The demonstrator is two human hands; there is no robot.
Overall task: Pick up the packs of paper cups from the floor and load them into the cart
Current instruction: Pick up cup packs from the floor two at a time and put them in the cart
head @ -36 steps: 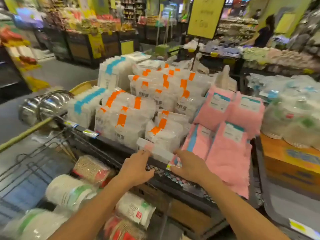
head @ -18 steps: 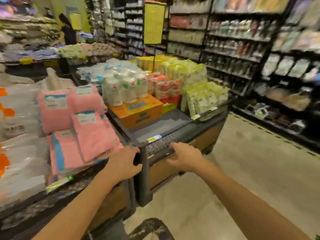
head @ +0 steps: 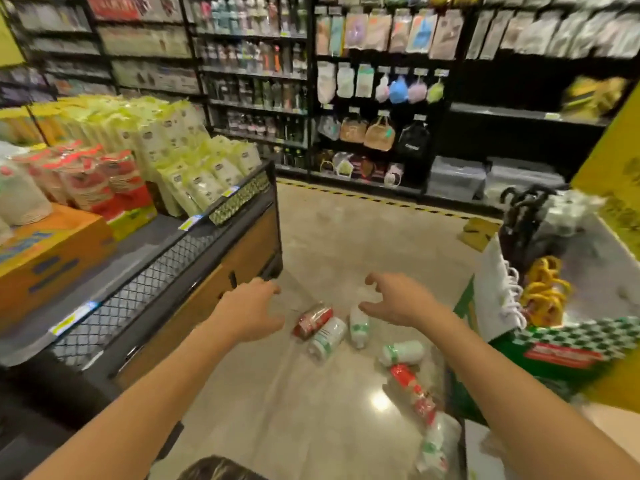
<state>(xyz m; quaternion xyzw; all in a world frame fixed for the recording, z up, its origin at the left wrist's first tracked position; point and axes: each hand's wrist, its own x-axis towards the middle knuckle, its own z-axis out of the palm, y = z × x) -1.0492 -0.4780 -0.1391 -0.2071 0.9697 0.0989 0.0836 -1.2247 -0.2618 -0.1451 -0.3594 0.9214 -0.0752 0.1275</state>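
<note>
On the floor (head: 284, 393), between a display table (head: 194, 271) and a green stand (head: 554, 344), lie several packs of paper cups: a red pack (head: 312, 320) touching a white pack (head: 327, 337), another white one (head: 358, 326) just beside them, then a white pack (head: 401, 353) and a red one (head: 414, 393) nearer the stand. Above them, both bare arms reach forward. Left hand (head: 250, 313) is spread wide, holding nothing. Right hand (head: 398, 299) is also wide, fingers curled, empty, over the packs. Stocked shelves (head: 381, 98) line the far wall. No cart shows.
</note>
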